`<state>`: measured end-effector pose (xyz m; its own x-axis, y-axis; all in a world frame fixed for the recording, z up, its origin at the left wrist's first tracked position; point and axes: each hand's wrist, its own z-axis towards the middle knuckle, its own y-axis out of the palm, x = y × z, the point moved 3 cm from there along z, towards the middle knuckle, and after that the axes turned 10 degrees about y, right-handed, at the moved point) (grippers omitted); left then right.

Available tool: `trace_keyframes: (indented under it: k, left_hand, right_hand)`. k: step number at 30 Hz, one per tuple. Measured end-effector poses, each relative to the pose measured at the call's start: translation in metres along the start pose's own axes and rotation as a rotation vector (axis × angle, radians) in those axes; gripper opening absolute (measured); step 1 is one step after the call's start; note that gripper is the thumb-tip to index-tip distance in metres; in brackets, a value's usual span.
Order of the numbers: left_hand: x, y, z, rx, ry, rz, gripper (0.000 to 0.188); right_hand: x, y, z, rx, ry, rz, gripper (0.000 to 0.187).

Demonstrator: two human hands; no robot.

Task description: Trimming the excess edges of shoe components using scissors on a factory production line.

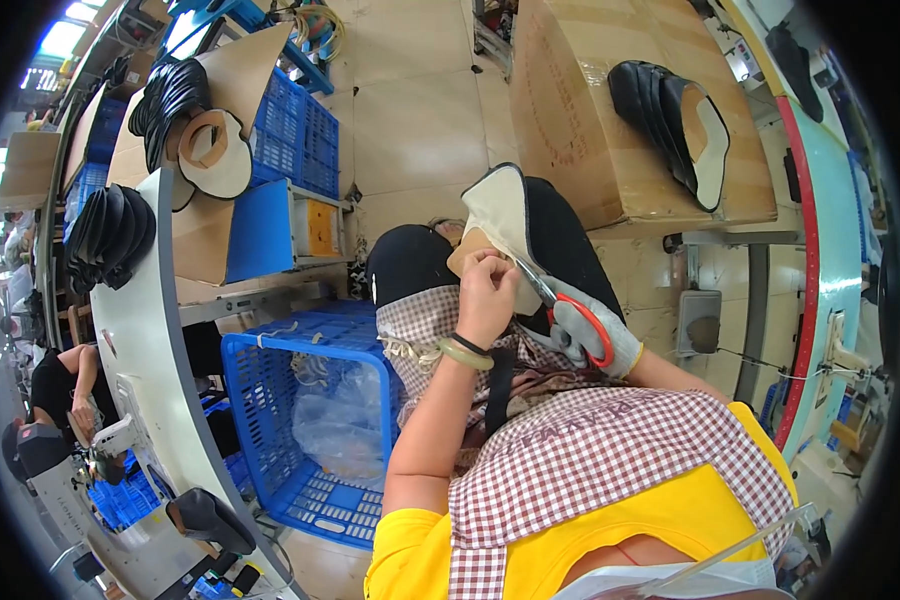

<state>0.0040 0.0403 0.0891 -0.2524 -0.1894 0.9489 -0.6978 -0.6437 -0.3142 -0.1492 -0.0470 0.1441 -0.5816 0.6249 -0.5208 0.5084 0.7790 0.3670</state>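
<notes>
My left hand [486, 297], bare and wearing a bangle, is closed in a pinch on a shoe upper [497, 205] above my lap. The upper has a cream lining, a tan part and a black edge. Grey glove fabric covers my right hand [580, 335], which is closed around red-handled scissors [604, 338]. Their metal blades point up and left at the upper, right beside my left fingertips. Whether the blades are on a thread or on the lining is too small to tell.
A blue plastic crate [238, 400] with clear plastic bags [340, 425] stands left of my legs. Ahead on the right, black shoe uppers [660, 115] lie on a large cardboard box [570, 140]. More black uppers [175, 105] are stacked at left. Another person [70, 385] sits far left.
</notes>
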Motion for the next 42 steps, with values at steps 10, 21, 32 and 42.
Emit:
trace_keyframes:
  k: [10, 21, 32, 42]
  left_hand:
    - [0.000, 0.004, -0.004, 0.058, -0.054, -0.112, 0.009]
    - [-0.002, 0.004, -0.006, -0.026, -0.103, -0.320, 0.007]
    - [-0.017, -0.009, -0.012, -0.120, 0.017, -0.423, 0.007]
    - [-0.003, -0.017, -0.050, -0.054, 0.022, -0.412, 0.015]
  right_hand:
    - [-0.006, -0.011, 0.007, -0.025, 0.104, 0.123, 0.050]
    - [-0.035, 0.006, 0.013, 0.104, 0.166, -0.038, 0.040]
    - [-0.046, 0.003, 0.043, 0.088, 0.191, -0.062, 0.036]
    - [-0.039, -0.017, 0.056, -0.215, 0.225, 0.270, 0.050]
